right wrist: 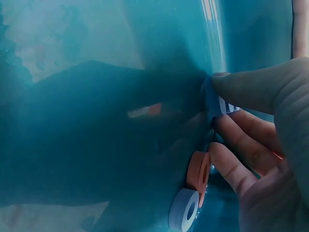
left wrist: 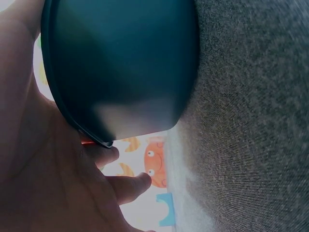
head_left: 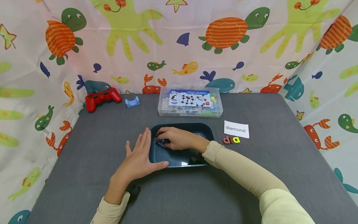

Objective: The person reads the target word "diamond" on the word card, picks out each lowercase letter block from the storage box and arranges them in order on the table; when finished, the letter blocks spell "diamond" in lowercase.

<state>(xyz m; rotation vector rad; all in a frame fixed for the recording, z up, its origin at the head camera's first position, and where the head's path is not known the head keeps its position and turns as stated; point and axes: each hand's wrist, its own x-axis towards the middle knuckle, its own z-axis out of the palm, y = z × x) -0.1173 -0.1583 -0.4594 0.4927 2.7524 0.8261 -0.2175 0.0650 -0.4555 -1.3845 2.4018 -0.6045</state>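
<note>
Dark-teal plastic tray point(head_left: 174, 157) sits on the grey counter point(head_left: 179, 199), open side up. Left hand point(head_left: 139, 161) isn't gripping: fingers straight along the outside of its left end, thumb reaching over the near edge. Reads as a brace so the tray doesn't slide while the other hand works inside.

Right hand point(head_left: 179, 139) is down in the tray's left part, thumb and fingers pinching a blue piece point(right wrist: 216, 102); piece is still in the tray, exact shape unclear. Also in there, by the fingers: orange-brown piece point(right wrist: 197, 170) and pale-blue piece point(right wrist: 182, 210), touching, both with holes.

White card point(head_left: 236, 129) reading "diamond" lies right of the tray. Just below it, brown d point(head_left: 226, 140), brown i point(head_left: 231, 140), yellow a point(head_left: 236, 140); probably set there to match the print.

Clear box point(head_left: 190, 114) behind the tray: lid on, white bits left, yellow and blue balls right.
</note>
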